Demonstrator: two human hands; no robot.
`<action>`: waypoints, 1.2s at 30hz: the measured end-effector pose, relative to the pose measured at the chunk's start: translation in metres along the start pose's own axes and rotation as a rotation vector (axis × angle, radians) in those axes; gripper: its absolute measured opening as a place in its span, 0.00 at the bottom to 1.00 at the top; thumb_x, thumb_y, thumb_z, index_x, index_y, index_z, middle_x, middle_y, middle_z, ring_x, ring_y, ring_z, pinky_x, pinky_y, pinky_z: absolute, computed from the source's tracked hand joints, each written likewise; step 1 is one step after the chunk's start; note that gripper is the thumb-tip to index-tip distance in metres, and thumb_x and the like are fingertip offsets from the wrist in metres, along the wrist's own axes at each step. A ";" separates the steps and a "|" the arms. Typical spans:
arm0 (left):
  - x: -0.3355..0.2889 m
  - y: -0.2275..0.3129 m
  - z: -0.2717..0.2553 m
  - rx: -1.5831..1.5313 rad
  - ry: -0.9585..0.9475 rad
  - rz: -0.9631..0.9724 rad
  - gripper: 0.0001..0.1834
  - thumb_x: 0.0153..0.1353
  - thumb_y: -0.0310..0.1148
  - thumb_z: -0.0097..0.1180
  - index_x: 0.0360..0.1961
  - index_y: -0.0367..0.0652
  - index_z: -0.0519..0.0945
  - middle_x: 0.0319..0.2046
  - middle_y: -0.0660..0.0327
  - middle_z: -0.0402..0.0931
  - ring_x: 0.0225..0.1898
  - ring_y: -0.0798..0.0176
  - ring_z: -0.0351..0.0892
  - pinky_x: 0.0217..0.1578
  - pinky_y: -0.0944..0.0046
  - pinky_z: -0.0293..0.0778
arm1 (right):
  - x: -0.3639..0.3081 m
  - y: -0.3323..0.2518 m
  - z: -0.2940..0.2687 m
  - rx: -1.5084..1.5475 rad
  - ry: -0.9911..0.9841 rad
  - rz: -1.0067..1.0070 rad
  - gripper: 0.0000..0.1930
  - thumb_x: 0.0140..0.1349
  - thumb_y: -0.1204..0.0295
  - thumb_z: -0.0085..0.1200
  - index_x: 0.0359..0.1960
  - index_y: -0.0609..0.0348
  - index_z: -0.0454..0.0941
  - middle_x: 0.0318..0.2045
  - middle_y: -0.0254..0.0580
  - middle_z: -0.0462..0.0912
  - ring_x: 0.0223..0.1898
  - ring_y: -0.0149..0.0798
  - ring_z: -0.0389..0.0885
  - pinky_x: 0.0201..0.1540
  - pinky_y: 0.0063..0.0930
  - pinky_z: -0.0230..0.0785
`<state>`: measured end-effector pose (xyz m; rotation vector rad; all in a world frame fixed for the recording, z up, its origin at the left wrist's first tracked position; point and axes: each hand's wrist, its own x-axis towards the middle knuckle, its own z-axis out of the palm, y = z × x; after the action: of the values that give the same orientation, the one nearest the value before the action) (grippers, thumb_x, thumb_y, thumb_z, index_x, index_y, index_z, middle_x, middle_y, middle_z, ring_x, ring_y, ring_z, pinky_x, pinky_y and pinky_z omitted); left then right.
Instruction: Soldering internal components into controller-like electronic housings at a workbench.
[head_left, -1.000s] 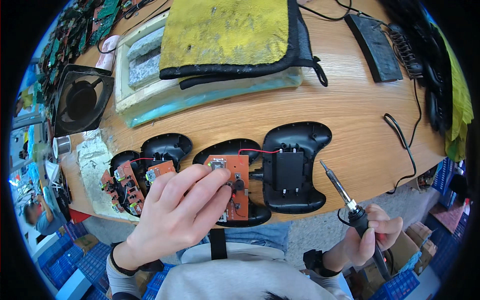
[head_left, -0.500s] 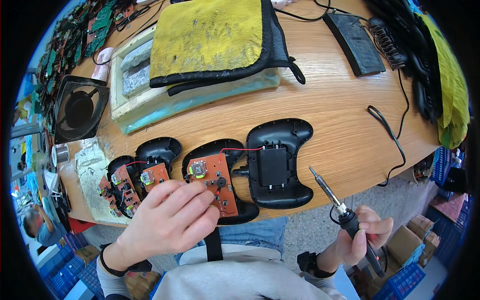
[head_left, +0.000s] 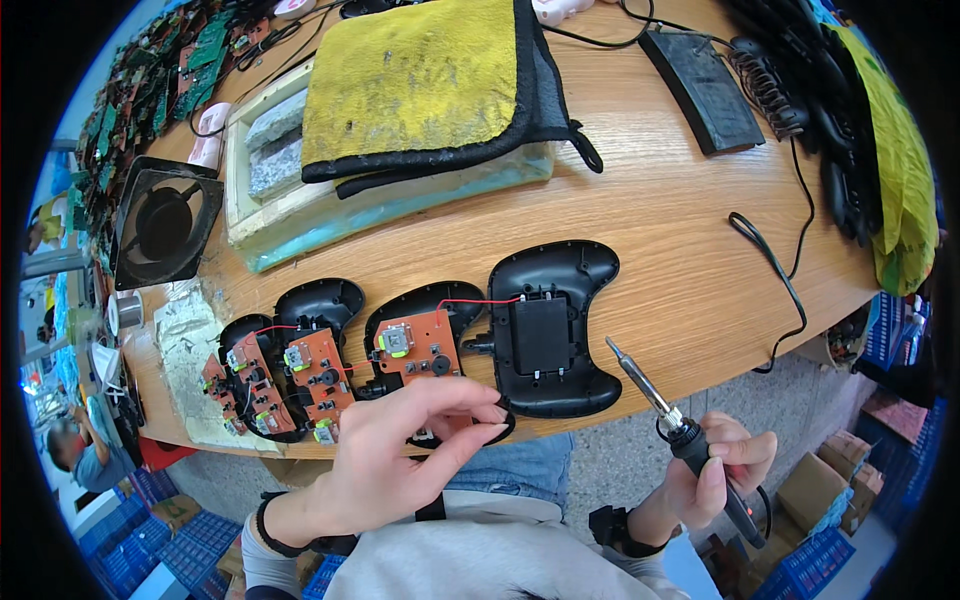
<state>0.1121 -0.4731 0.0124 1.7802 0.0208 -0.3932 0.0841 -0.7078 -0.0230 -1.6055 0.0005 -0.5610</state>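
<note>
My right hand [head_left: 715,470] grips a soldering iron [head_left: 690,440] by its black handle, its metal tip pointing up and left, off the table edge. Over the lower part of an orange circuit board [head_left: 412,343], my left hand [head_left: 400,450] has thumb and forefinger brought together in a pinch; what lies between them is too small to make out. That board rests on a black controller shell [head_left: 462,300]. A red wire [head_left: 470,301] links it to another black controller shell [head_left: 600,385] with a rectangular battery compartment [head_left: 541,335], lying to the right.
More shells with orange boards [head_left: 322,370] line up at the left. Behind stands a shallow box [head_left: 400,212] under a yellow cloth [head_left: 410,90]. A dark fan frame [head_left: 165,222], solder spool [head_left: 125,312] and green board pile [head_left: 105,130] are far left; a black block [head_left: 700,90] and cable [head_left: 775,270] lie right.
My left hand has moved right along the board's lower edge, its fingers now pinched near the shell's corner. The soldering iron has shifted slightly left and down.
</note>
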 end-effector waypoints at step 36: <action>0.050 0.002 0.014 0.670 -0.214 0.413 0.07 0.40 0.24 0.61 0.23 0.39 0.77 0.41 0.61 0.71 0.48 0.54 0.65 0.44 0.57 0.60 | 0.011 0.016 -0.009 0.007 -0.314 -0.182 0.10 0.44 0.72 0.55 0.22 0.62 0.66 0.06 0.38 0.66 0.03 0.27 0.53 0.08 0.22 0.41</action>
<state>0.1565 -0.4964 -0.0025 2.3151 -0.6906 -0.3035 0.0960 -0.7221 -0.0338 -1.6818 -0.3848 -0.4422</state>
